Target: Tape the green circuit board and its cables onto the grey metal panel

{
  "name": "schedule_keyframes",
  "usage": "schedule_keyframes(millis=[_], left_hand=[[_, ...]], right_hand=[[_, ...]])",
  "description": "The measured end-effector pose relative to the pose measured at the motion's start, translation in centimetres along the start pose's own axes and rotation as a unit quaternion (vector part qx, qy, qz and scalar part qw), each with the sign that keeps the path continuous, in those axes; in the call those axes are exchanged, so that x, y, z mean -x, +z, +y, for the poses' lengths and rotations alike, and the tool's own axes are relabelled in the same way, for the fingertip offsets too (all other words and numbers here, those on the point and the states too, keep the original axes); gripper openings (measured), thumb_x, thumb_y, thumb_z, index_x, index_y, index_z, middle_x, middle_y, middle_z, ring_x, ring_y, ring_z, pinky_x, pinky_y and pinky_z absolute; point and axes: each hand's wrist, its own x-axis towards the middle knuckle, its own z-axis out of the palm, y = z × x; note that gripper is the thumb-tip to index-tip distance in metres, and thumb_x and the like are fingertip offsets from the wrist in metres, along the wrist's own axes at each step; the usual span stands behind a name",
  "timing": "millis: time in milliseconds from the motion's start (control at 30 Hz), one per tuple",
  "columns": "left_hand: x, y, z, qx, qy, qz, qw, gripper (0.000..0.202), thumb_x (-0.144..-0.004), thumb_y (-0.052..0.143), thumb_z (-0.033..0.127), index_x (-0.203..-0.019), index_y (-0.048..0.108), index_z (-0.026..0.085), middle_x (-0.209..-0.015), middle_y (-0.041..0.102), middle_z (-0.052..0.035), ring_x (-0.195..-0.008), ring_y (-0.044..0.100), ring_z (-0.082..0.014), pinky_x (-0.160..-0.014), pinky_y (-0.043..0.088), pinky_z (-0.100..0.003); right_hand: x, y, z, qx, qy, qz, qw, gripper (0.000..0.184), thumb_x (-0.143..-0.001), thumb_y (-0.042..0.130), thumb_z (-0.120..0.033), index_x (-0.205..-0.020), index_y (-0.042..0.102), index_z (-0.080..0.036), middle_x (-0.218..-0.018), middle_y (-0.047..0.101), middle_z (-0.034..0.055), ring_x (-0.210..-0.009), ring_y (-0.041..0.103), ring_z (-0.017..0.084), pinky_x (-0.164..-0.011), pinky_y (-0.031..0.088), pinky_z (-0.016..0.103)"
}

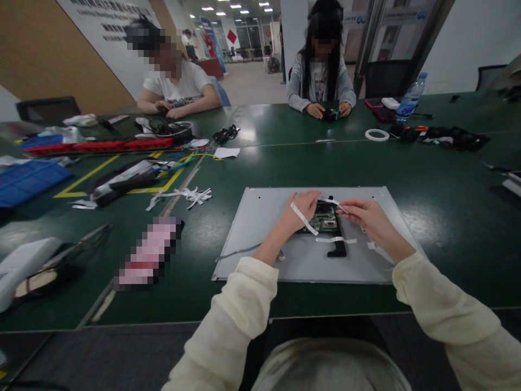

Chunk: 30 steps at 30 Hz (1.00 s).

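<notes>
A grey metal panel (285,260) lies flat on the green table in front of me. A small green circuit board (324,221) with a black strip (337,247) below it sits near the panel's middle. My left hand (301,209) rests at the board's left edge, and a white tape strip (304,218) sticks across its back. My right hand (364,214) pinches the end of another thin white tape strip (336,202) over the board. A further white strip (336,239) lies across the black strip.
Torn white tape pieces (191,195) lie to the left of the panel. A tape roll (376,134), a water bottle (411,98), black parts and red trays (101,145) sit farther back. Two people sit across the table, working with their hands.
</notes>
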Motion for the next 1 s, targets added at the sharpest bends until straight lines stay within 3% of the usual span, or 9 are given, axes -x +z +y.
schedule_keyframes(millis=[167,400,633,767,867,1000], left_hand=[[-0.1,0.3,-0.1,-0.016,0.021,-0.027,0.999,0.036,-0.099,0.029,0.026,-0.129,0.048,0.024,-0.133,0.055,-0.0029,-0.131,0.042,-0.0161,-0.112,0.020,-0.046],[-0.4,0.3,-0.1,-0.015,0.017,-0.065,0.998,0.036,-0.099,0.027,0.029,-0.126,0.052,0.026,-0.131,0.058,-0.0019,-0.129,0.044,-0.0168,-0.108,0.025,-0.046],[-0.5,0.3,-0.2,-0.012,0.023,-0.074,0.997,0.038,-0.100,0.025,0.035,-0.126,0.052,0.028,-0.133,0.056,-0.0011,-0.128,0.046,-0.0179,-0.106,0.028,-0.045],[-0.4,0.2,-0.1,-0.014,0.021,-0.079,0.997,0.038,-0.099,0.027,0.035,-0.128,0.051,0.027,-0.135,0.055,-0.0018,-0.129,0.045,-0.0175,-0.108,0.027,-0.044],[-0.3,0.2,0.0,-0.012,0.023,-0.078,0.997,0.039,-0.099,0.026,0.035,-0.129,0.050,0.026,-0.135,0.054,-0.0023,-0.129,0.044,-0.0174,-0.109,0.027,-0.044],[-0.3,0.1,0.1,-0.006,0.028,-0.074,0.997,0.039,-0.099,0.026,0.031,-0.128,0.051,0.024,-0.135,0.054,-0.0026,-0.129,0.044,-0.0169,-0.107,0.029,-0.043]], right_hand=[[0.3,0.1,0.1,0.011,0.009,-0.005,1.000,0.018,-0.069,0.073,-0.025,-0.084,0.069,-0.015,-0.084,0.071,0.0063,-0.084,0.069,0.018,-0.071,0.057,0.026],[0.2,-0.2,0.5,0.030,0.011,-0.003,0.999,0.019,-0.070,0.071,-0.026,-0.086,0.069,-0.015,-0.086,0.071,0.0071,-0.085,0.068,0.019,-0.070,0.057,0.027],[-0.1,-0.5,1.3,0.220,-0.061,0.000,0.974,0.023,-0.076,0.059,-0.030,-0.094,0.064,-0.016,-0.080,0.068,0.0055,-0.070,0.067,0.017,-0.053,0.053,0.024],[-0.2,-0.4,1.5,0.265,-0.073,0.009,0.961,0.024,-0.078,0.057,-0.030,-0.097,0.063,-0.017,-0.072,0.064,0.0022,-0.060,0.063,0.015,-0.048,0.048,0.022],[-0.2,-0.3,1.4,0.345,-0.113,0.008,0.932,0.020,-0.080,0.054,-0.028,-0.095,0.062,-0.018,-0.071,0.064,0.0011,-0.059,0.060,0.013,-0.054,0.046,0.023],[-0.2,-0.2,1.3,0.486,-0.164,0.009,0.858,0.018,-0.085,0.050,-0.025,-0.099,0.058,-0.017,-0.073,0.064,0.0026,-0.066,0.060,0.016,-0.060,0.041,0.025]])
